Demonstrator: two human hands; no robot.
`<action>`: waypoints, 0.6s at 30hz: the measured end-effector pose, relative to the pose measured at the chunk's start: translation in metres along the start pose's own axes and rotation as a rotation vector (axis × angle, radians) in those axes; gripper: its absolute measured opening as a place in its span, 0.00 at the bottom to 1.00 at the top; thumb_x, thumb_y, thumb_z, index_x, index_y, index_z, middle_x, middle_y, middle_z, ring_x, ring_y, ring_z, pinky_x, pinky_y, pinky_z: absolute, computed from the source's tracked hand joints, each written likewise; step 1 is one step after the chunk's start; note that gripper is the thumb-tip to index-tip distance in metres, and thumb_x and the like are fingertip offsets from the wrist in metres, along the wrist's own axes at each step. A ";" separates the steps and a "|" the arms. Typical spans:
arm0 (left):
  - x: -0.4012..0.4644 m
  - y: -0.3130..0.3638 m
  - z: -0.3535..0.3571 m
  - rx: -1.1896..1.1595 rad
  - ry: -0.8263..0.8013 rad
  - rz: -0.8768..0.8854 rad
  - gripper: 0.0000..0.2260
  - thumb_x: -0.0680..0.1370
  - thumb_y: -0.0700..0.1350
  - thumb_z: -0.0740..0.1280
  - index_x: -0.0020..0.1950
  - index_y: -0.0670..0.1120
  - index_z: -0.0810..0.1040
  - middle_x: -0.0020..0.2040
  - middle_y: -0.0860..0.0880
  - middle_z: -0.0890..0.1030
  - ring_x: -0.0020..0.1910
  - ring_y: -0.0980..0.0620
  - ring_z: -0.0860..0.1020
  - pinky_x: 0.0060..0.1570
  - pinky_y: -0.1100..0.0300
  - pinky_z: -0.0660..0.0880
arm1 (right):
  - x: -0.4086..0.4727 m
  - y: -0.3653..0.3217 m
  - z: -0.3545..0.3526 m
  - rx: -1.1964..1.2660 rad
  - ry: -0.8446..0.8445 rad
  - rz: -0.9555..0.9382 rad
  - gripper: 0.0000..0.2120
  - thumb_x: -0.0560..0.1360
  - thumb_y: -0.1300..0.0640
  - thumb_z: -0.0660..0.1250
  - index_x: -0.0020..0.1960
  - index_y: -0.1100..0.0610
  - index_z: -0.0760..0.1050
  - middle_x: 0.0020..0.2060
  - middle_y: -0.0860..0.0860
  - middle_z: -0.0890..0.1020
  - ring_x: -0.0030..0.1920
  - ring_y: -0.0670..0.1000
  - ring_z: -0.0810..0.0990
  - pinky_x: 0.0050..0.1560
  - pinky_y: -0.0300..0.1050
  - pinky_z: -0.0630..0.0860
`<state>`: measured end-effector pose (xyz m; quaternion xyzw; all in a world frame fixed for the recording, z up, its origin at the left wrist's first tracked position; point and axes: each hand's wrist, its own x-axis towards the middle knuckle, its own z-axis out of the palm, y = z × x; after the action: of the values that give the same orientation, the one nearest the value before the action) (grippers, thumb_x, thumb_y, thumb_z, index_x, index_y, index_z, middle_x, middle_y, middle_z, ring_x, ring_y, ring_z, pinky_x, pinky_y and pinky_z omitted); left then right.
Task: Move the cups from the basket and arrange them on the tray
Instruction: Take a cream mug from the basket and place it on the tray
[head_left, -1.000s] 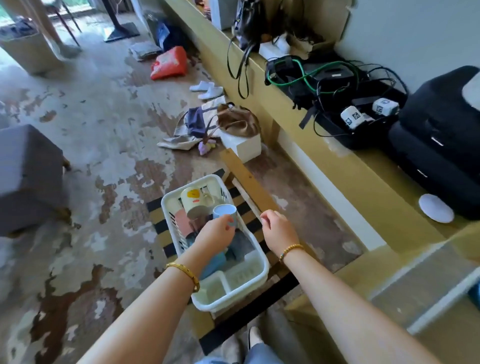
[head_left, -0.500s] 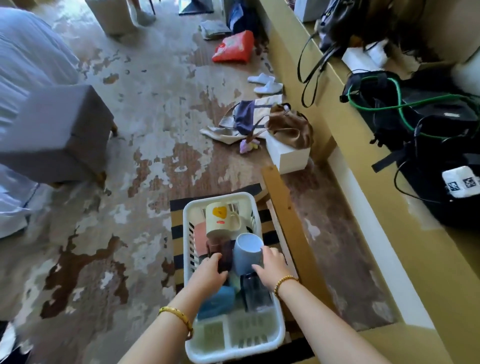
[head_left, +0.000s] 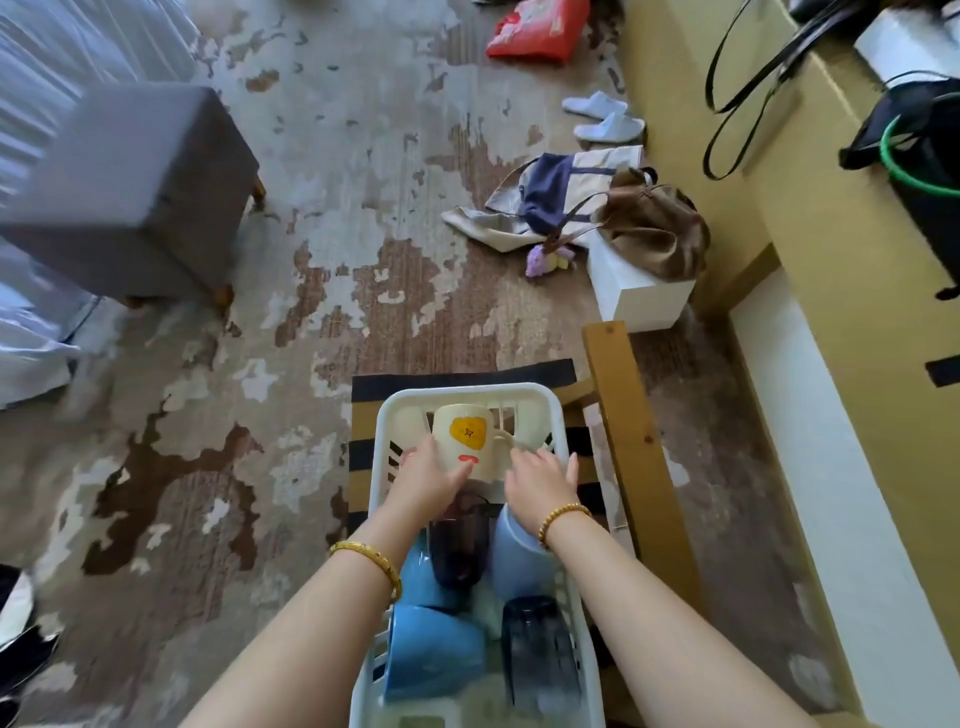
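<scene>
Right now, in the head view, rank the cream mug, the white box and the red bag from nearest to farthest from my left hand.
From the left hand:
1. Cream mug, touching it, in the basket.
2. White box, on the floor, ahead and right.
3. Red bag, far ahead at the top edge.

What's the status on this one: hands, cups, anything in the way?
Left hand grips cream mug; right hand open beside it. All cups in white basket. No tray in view.
</scene>
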<state>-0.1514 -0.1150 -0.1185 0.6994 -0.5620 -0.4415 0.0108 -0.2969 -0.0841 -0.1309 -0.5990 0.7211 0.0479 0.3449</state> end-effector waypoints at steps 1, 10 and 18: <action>0.005 -0.001 0.003 0.006 -0.002 -0.011 0.25 0.75 0.55 0.65 0.67 0.44 0.64 0.61 0.41 0.74 0.58 0.44 0.74 0.53 0.54 0.72 | 0.003 -0.002 0.003 -0.017 -0.005 0.005 0.16 0.79 0.56 0.49 0.63 0.55 0.67 0.62 0.52 0.74 0.69 0.54 0.64 0.72 0.65 0.42; 0.028 0.003 0.016 -0.067 0.000 -0.100 0.38 0.66 0.61 0.71 0.68 0.49 0.58 0.58 0.42 0.76 0.60 0.42 0.72 0.60 0.46 0.72 | 0.011 -0.007 0.013 0.098 0.084 0.119 0.21 0.74 0.63 0.56 0.65 0.50 0.68 0.58 0.49 0.77 0.67 0.53 0.68 0.67 0.68 0.31; 0.023 0.003 0.007 -0.167 0.064 -0.089 0.49 0.67 0.55 0.72 0.75 0.53 0.39 0.64 0.39 0.71 0.62 0.41 0.72 0.61 0.49 0.71 | -0.002 -0.014 0.003 0.298 0.169 0.104 0.26 0.76 0.66 0.54 0.71 0.49 0.62 0.64 0.46 0.73 0.71 0.49 0.64 0.69 0.66 0.30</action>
<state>-0.1580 -0.1314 -0.1352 0.7340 -0.4909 -0.4644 0.0673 -0.2825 -0.0848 -0.1269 -0.5049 0.7768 -0.0922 0.3649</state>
